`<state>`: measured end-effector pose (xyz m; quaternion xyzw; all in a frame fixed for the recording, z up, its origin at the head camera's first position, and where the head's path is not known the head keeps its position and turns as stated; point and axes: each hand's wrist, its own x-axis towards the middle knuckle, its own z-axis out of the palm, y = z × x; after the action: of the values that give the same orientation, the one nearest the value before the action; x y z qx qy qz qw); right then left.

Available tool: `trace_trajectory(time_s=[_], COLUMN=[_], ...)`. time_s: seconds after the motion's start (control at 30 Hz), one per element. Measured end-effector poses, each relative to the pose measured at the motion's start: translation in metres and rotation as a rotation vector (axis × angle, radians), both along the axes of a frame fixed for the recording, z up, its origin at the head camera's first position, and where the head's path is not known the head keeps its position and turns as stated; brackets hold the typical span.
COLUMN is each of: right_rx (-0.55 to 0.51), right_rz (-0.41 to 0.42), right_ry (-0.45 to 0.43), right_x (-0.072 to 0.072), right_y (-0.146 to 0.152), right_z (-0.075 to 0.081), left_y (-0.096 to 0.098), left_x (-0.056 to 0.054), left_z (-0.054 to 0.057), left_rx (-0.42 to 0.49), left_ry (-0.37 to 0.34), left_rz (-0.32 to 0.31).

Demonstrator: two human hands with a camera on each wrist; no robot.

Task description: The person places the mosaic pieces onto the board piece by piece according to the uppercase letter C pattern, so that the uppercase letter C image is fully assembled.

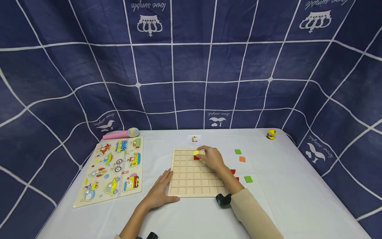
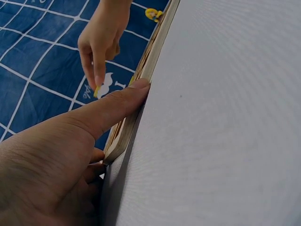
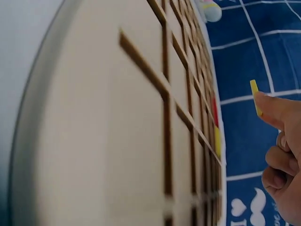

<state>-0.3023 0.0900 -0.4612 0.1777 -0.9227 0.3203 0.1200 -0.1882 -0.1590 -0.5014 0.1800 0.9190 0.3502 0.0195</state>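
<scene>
I see the right hand (image 1: 213, 158) pinching a yellow tile (image 3: 254, 90) between thumb and finger over the wooden grid board (image 1: 190, 183), a red tile (image 1: 196, 158) lying just beside that grip. Left of it, the left hand (image 1: 159, 195), thumb spread wide, touches the board's edge.

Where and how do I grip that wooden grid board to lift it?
Probably the left and right rims of the wooden grid board, one hand from each side: it lies flat, with a red piece and a yellow piece on its grid, so two opposite holds should keep it level.
</scene>
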Motion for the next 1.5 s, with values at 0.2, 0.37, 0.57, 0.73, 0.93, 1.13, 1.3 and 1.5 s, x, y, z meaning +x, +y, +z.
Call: trace_trajectory(time_s=[0.2,0.37,0.57,0.73,0.93,1.13,1.3,1.5], right_rx=[0.034,0.083,0.141,0.121,0.111,0.082,0.029,0.015], right_rz=[0.025,0.028,0.01,0.018,0.018,0.024,-0.02,-0.091], right_ry=[-0.01,-0.058,-0.046,-0.065,-0.067,-0.074,-0.051,0.0], right_x=[-0.003,-0.005,-0.008,-0.009,-0.009,-0.003,0.001,-0.003], right_y=[-0.018,-0.022,-0.022,-0.021,-0.021,-0.014,0.009,0.062], right_z=[-0.012,-0.019,-0.022,-0.024,-0.023,-0.018,-0.007,0.006], left_y=[-0.001,-0.001,0.0,0.0,-0.001,-0.001,-0.001,0.0], left_x=[0.001,0.003,0.003,0.002,0.002,0.003,0.003,0.002], left_z=[0.0,0.002,0.005,0.004,0.001,0.001,0.002,0.003], left_rx=[-0.003,-0.001,-0.003,-0.012,-0.016,-0.012,-0.024,-0.018], left_ry=[0.004,-0.005,0.009,0.017,0.02,0.022,0.033,0.031], left_rz=[-0.008,-0.008,-0.011,-0.015,-0.016,-0.026,-0.025,-0.021])
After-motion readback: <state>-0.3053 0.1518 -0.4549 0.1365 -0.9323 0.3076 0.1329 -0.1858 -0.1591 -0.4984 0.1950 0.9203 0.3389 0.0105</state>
